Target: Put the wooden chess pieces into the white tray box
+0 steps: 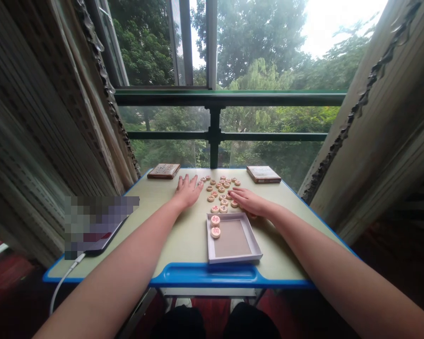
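Observation:
Round wooden Chinese chess pieces [224, 197] with red or dark characters lie loosely spread over the middle of the table. My left hand [188, 191] is open, fingers spread, just left of the spread and by its far-left pieces. On the right side, my right hand [248, 200] lies low over the pieces with its fingers stretched out; its fingertips touch or cover some of them. Close to me sits a shallow white box tray [235, 258]. Inside its left side are two pieces with red characters, a far one [215, 221] and a nearer one [216, 232].
Flat boxes stand at the far corners, a brown one [163, 171] on the left and a pale one [264, 173] on the right. A blurred-out device with a white cable [68, 273] lies at the left edge. The table has a blue front groove [212, 271]. Curtains flank the window.

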The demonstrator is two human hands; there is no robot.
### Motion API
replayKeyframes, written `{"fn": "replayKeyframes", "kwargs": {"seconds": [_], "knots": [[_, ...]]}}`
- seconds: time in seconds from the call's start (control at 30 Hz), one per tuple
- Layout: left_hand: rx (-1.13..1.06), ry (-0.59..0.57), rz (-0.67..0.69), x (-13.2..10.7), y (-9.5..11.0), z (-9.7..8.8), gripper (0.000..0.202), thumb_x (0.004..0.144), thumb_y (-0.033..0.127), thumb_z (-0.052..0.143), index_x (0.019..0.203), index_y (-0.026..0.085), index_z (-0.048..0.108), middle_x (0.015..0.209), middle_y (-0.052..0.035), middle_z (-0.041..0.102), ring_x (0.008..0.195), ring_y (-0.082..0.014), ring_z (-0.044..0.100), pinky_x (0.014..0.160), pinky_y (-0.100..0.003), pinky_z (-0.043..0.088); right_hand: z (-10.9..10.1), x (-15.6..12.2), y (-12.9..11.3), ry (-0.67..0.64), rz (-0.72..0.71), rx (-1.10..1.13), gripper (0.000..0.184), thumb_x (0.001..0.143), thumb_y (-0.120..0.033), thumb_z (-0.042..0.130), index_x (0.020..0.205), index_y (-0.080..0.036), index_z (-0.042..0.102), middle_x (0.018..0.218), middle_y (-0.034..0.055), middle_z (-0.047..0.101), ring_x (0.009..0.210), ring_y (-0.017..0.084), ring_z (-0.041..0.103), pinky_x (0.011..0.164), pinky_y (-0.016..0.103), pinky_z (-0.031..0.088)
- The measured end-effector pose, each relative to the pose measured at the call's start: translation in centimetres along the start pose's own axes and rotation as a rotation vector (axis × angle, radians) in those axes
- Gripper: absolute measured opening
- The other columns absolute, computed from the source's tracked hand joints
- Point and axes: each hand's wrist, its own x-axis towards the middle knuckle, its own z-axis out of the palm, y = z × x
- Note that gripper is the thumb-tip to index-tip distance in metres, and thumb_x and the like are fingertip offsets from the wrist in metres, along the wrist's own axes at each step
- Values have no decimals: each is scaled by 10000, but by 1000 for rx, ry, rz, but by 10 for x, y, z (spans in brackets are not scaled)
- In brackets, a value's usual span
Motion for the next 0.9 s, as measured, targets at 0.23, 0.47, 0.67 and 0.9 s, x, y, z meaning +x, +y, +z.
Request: {"fn": "replayKeyframes", "kwargs": {"seconds": [0.23,0.47,0.67,0.9], "knots": [[-30,-240,82,-8,4,-1,598,885,543,187,1318,221,446,1416,-112,393,1331,-296,295,1066,-509,190,-4,-3,1,-42,-113,109,506,906,-453,358,1310,-179,493,1441,62,362,1331,234,303,1115,363,212],[-266,-244,311,-18,25,-9,471,745,157,490,1212,161,545,1406,-116,408,1316,-229,338,1077,-361,300,-4,-2,1,55,-77,54,436,865,-255,464,1294,-183,487,1271,95,556,1125,229,535,977,347,391],[-371,-157,361,-19,27,-13,415,640,27,477,991,158,656,1343,-106,473,1233,-239,441,957,-340,457,-8,-3,0,133,-67,37,337,844,-232,501,1166,-176,580,1202,109,592,1004,215,594,896,327,442],[-277,-293,462,-28,36,-16,320,688,152,509,944,182,699,1103,-49,657,1029,-196,588,938,-294,448,-19,-8,2,64,-161,-5,295,720,-140,543,977,-170,686,1141,77,630,1043,221,572,937,308,419]]}}
